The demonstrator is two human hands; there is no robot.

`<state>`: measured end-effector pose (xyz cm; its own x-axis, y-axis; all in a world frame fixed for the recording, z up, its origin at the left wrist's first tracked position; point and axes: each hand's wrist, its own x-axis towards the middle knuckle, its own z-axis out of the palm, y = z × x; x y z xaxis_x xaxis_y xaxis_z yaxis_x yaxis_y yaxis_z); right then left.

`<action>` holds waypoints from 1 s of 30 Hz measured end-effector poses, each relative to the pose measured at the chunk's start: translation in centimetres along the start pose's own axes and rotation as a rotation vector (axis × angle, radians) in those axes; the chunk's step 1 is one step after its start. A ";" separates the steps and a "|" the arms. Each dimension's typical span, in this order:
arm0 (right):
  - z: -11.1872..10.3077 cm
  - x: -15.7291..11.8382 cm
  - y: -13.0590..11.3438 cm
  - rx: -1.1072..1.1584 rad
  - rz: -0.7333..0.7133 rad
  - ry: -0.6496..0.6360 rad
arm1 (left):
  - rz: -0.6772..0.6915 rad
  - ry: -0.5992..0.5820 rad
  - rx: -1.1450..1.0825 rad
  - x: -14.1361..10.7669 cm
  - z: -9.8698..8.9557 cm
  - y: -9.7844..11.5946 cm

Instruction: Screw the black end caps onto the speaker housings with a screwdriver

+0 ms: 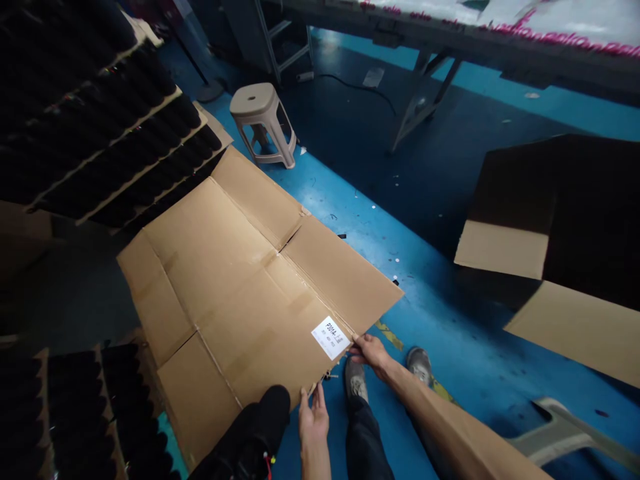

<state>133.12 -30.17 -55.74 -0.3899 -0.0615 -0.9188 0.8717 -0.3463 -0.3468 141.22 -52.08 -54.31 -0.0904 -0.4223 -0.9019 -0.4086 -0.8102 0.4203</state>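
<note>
A flattened cardboard box (pixel 235 287) spreads out before me, tilted across the view, with a printed white label (pixel 331 337) near its close edge. My right hand (pixel 371 351) pinches that edge at the corner beside the label, thumb on top. Lower down, my left hand (pixel 314 412) grips the same edge, its fingers partly hidden beneath the board. Left of that hand, a black round-ended piece (pixel 273 407) overlaps the cardboard; small red and yellow bits show beside it.
Stacked black rolls with cardboard layers (pixel 115 127) stand at the upper left, more black rolls (pixel 100 407) at the lower left. A plastic stool (pixel 253 100) stands beyond the board. An open carton (pixel 505 248) lies right. A table (pixel 480 40) runs along the back.
</note>
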 end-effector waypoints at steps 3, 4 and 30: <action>0.0 -0.1 -0.4 0.015 0.045 -0.002 | -0.004 -0.006 0.019 -0.4 0.1 0.1; 0.1 -0.2 -0.5 0.020 0.052 0.002 | -0.007 -0.011 0.025 -0.7 0.2 0.2; -1.9 0.2 -0.6 -0.102 0.090 -0.026 | 0.306 0.252 0.154 -7.0 -0.5 1.9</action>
<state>133.09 -28.16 -56.13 -0.3149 -0.1127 -0.9424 0.9287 -0.2416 -0.2814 141.51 -50.79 -47.14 -0.0115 -0.7354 -0.6775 -0.5298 -0.5702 0.6279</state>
